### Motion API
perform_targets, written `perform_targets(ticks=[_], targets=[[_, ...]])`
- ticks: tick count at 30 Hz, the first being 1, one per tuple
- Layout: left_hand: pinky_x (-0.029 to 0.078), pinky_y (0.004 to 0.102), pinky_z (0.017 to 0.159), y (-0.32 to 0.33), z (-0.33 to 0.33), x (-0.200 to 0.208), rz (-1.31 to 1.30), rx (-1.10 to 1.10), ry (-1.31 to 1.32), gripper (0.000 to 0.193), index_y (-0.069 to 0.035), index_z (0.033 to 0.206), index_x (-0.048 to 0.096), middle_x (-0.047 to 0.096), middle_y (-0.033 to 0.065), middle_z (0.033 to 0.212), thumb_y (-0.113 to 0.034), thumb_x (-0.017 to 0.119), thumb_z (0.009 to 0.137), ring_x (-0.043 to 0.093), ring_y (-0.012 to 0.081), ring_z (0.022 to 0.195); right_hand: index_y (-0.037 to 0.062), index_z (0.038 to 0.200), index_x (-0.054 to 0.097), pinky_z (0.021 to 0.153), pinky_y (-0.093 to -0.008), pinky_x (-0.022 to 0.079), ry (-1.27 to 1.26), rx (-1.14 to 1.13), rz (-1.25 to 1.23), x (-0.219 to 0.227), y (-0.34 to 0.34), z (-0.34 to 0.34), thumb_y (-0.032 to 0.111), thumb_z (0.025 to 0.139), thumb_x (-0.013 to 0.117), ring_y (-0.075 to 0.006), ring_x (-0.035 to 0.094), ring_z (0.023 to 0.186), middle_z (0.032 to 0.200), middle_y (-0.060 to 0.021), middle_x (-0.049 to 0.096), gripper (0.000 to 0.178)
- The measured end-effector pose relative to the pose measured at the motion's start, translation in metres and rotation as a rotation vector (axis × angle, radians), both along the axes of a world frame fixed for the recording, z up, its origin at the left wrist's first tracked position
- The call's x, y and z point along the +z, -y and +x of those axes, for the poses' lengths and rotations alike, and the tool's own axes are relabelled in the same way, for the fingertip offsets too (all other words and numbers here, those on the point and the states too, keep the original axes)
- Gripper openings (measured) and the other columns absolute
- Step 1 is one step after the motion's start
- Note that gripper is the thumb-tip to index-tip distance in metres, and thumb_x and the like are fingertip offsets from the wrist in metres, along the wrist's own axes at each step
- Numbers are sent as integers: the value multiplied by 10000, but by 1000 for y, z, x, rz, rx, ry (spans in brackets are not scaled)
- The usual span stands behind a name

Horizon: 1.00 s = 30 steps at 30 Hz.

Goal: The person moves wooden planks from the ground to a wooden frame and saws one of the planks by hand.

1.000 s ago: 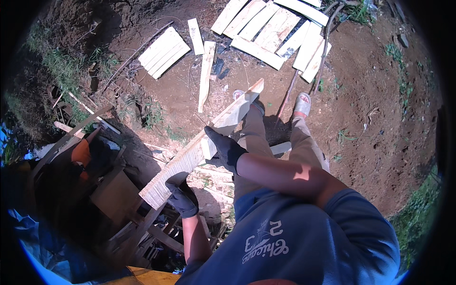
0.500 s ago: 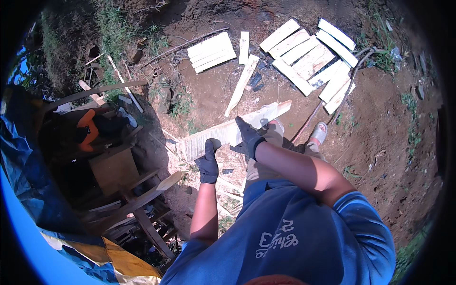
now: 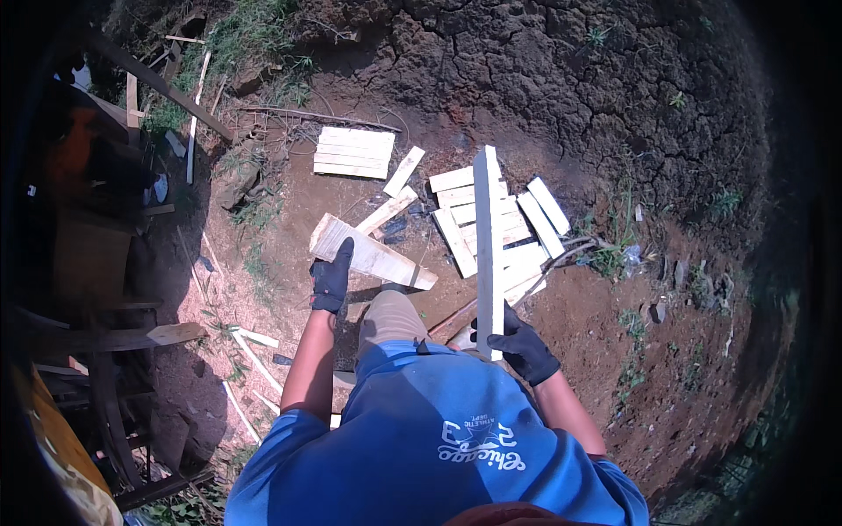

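While the black-gloved left hand [image 3: 331, 279] and right hand [image 3: 521, 349] clamp fingers on pale, flat wooden boards [image 3: 488, 250], likely stiffness suits mid-length grips.

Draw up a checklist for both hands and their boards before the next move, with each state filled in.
1. Left hold: ok; the black-gloved left grip is closed on the pale, tapering flat wooden board.
2. Right hold: ok; the black-gloved right grip has the long, narrow wooden board near the end closest to the body.
3. Held boards apart: ok; a gap shows between them.
4. Ground ahead unobstructed: not ok; pale rectangular wooden planks lie there.
5. Long board off those planks: cannot tell; it overlaps them in view.
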State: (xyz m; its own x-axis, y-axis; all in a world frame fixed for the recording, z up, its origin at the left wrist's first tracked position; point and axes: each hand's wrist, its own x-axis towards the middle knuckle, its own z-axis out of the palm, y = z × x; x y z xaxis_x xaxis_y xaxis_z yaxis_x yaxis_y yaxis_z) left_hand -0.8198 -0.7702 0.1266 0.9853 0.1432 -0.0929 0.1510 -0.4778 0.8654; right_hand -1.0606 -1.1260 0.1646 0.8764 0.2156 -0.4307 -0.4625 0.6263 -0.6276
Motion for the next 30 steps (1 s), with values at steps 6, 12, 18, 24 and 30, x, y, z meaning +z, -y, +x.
perform_targets(ticks=[6, 12, 18, 24, 30], targets=[[560, 421, 980, 3, 9, -5, -52, -24, -46, 669, -45, 1277, 764, 792, 160, 1220, -588, 809, 890, 746, 312, 1154, 89, 1701, 235, 1097, -449, 519, 246, -190, -638, 28, 91, -35, 403, 662, 986, -301, 604, 1339, 1481, -146, 591, 1320], [508, 392, 1105, 7, 9, 12, -205, -111, -179, 691, -74, 1342, 743, 747, 138, 1346, -566, 824, 863, 699, 279, 1261, -74, 1232, 688, 939, -400, 528, 99, -521, -676, -14, 129, 115, 146, 876, 791, -275, 699, 997, 1079, -156, 748, 431], [496, 383, 1120, -53, 7, -7, -178, -30, -320, 706, -85, 1436, 685, 718, 134, 1400, -556, 769, 916, 680, 270, 1290, -34, 1151, 706, 875, -401, 526, 94, -185, -950, -23, 50, 213, 182, 828, 811, -260, 685, 926, 992, -116, 721, 404], [508, 390, 1098, -151, -7, 14, -350, 159, -302, 612, -95, 1415, 701, 738, 93, 1377, -480, 788, 948, 691, 232, 1273, 96, 1453, 601, 842, -398, 575, 80, 514, -1387, -83, -3, 232, 121, 761, 784, -262, 714, 944, 1007, -102, 750, 716], [543, 411, 1024, -222, -9, -32, -382, 522, -196, 607, -31, 1297, 750, 782, 148, 1243, -518, 785, 937, 735, 279, 1171, 40, 1608, 382, 926, -468, 601, 1, 1137, -1853, -228, 21, 223, 143, 661, 840, -375, 761, 1016, 1084, -195, 797, 1057]])
